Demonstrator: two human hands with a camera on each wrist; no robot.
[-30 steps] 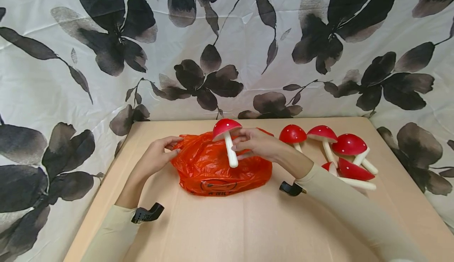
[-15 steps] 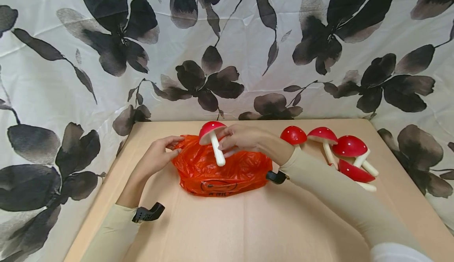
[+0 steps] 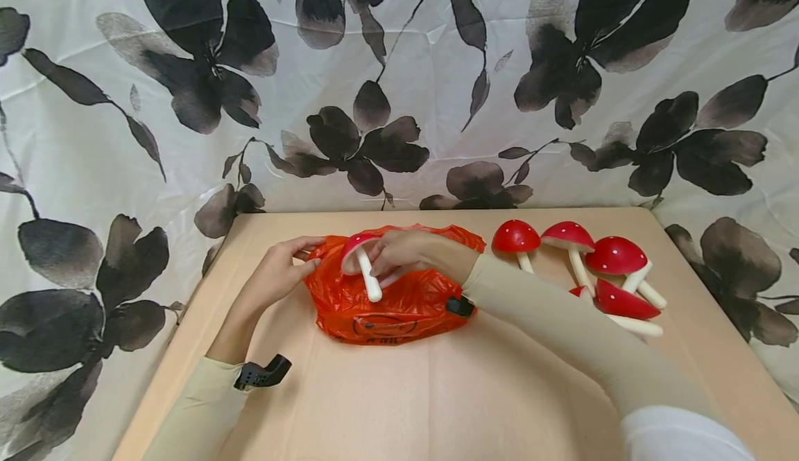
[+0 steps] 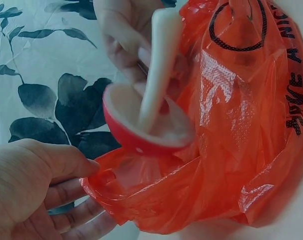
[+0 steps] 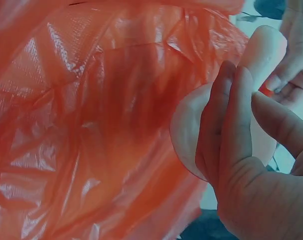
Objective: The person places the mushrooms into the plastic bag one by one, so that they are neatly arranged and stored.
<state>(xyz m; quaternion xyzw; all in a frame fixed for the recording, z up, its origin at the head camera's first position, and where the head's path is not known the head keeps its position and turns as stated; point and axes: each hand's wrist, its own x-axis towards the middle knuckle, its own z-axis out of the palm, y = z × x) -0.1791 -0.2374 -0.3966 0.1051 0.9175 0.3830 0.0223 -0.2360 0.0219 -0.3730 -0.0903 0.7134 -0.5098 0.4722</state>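
Note:
My left hand (image 3: 281, 270) pinches the rim of an orange-red plastic bag (image 3: 399, 308) at its left end. In the left wrist view, thumb and fingers of that hand (image 4: 46, 185) hold the bag's edge. My right hand (image 3: 406, 256) pinches the white stem of a toy mushroom (image 3: 368, 277) with a red, white-dotted cap. The mushroom is over the left part of the bag, its cap close to the bag's mouth in the left wrist view. In the right wrist view the stem (image 5: 264, 55) shows between thumb and fingers, the cap partly behind them.
Several more red-capped toy mushrooms (image 3: 616, 254) lie grouped on the right of the wooden table (image 3: 374, 405), some overlapping. A white cloth (image 3: 449, 87) with dark flowers hangs behind the table. Each wrist wears a black camera mount (image 3: 263, 372).
My right hand has carried the mushroom leftward, then slightly down toward the bag's left end. My left hand has stayed at the bag's rim.

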